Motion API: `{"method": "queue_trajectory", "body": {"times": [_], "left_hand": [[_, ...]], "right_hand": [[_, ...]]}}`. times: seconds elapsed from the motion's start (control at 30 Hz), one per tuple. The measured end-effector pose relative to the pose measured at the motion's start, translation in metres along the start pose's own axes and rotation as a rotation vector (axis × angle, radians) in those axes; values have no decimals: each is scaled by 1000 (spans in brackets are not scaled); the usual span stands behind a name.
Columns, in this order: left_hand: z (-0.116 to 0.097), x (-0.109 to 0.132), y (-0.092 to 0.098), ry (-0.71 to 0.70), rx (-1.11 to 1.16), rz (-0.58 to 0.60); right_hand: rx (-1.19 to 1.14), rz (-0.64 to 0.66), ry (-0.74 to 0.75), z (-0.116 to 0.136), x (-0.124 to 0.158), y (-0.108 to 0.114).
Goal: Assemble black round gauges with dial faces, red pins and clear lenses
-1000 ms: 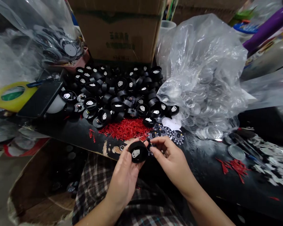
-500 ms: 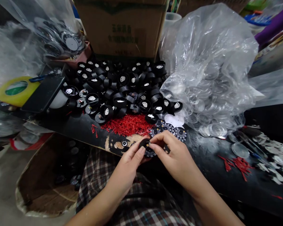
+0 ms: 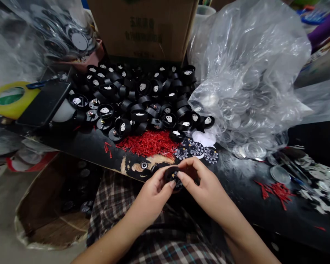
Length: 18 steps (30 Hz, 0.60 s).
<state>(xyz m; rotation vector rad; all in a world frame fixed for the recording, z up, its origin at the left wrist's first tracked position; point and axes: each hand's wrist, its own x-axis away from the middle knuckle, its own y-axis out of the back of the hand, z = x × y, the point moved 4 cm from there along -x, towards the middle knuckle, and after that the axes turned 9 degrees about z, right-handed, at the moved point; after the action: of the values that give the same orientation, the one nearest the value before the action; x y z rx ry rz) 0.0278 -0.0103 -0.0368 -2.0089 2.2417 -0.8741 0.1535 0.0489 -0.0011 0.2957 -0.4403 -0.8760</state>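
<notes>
My left hand [image 3: 154, 192] is closed round a small round black housing [image 3: 171, 173], held over my lap at the table's near edge. My right hand [image 3: 203, 187] pinches a patterned dial disc [image 3: 178, 182] against that housing, fingertips touching the left hand's. Just beyond my hands lie a heap of small red pins [image 3: 150, 143] and three more patterned dial discs [image 3: 196, 149]. Behind them sits a big pile of black housings [image 3: 139, 99] with white inserts.
A clear plastic bag of transparent round lenses [image 3: 242, 84] bulges at the right. A cardboard box [image 3: 143, 29] stands at the back. A yellow tape roll [image 3: 9, 99] and dark phone [image 3: 45, 102] lie left. More red pins [image 3: 275, 190] lie right. An open carton [image 3: 52, 205] sits below left.
The housing was first held face up in my left hand. My right hand then brought a dial disc onto it, and both hands now press together.
</notes>
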Motion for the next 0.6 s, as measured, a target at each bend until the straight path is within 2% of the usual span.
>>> {"method": "queue_trajectory", "body": {"times": [0.1, 0.17, 0.27, 0.4, 0.47, 0.53, 0.6], "left_hand": [[-2, 4, 5, -14, -178, 10], [-1, 7, 12, 3, -186, -8], [3, 10, 22, 26, -15, -91], [1, 11, 27, -37, 207, -237], [-4, 10, 25, -70, 256, -276], [-8, 9, 22, -89, 291, -302], [-10, 7, 19, -104, 315, -310]], "right_hand": [[-21, 28, 11, -2, 5, -4], [7, 77, 50, 0, 2, -4], [171, 98, 128, 4, -14, 1], [697, -88, 104, 4, -44, 8], [864, -86, 100, 3, -55, 5], [921, -67, 111, 4, -59, 2], [868, -47, 111, 5, -56, 0]]}}
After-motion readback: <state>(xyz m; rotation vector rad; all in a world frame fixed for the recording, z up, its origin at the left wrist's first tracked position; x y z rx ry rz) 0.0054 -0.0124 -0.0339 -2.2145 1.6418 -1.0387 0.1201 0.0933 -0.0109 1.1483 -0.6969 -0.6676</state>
